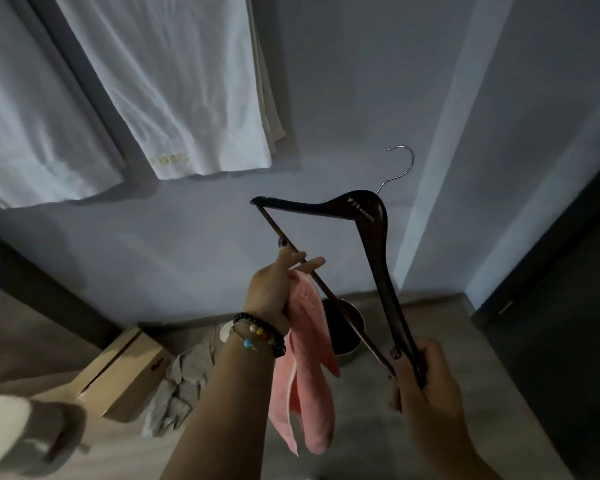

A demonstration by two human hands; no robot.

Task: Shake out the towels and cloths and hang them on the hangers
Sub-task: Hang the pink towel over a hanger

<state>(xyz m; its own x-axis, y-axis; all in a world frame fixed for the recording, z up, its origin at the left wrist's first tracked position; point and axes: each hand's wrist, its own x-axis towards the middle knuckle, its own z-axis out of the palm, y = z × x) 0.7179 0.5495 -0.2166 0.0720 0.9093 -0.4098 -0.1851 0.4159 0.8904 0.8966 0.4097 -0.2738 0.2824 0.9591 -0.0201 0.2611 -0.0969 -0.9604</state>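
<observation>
Seen from above, looking down past a person's two forearms toward a dim room with a pale wall and a grey floor. At the far left, a white towel (32, 126) is hanging flat against the wall, and just beside it a second white towel (174, 88) with faint gold lettering near its lower edge is hanging too, with a beige cloth (271, 109) peeking out behind its right edge. Lower left, on the floor near the wall, a tan cardboard box (122, 370) is lying tilted, and a crumpled grey cloth (181, 386) is lying just beside it. Toward the middle, the left hand (274, 292), with beaded bracelets (260, 336) at the wrist, is pinching a pink cloth (305, 368) between thumb and curled fingers, while its longer fingers are stretching out against the thin lower bar of a dark wooden hanger (371, 237). The pink cloth is dangling in loose folds below that hand, in the air above the floor. The hanger is being held tilted, its silver hook pointing up and to the right, its broad shoulder running down toward the lower right. Behind the bar, a dark round bin (347, 329) is standing on the floor by the wall. At the right, the right hand (426, 379) is gripping the hanger's lower end, fingers curled round it. Far right, a dark doorway is showing.
</observation>
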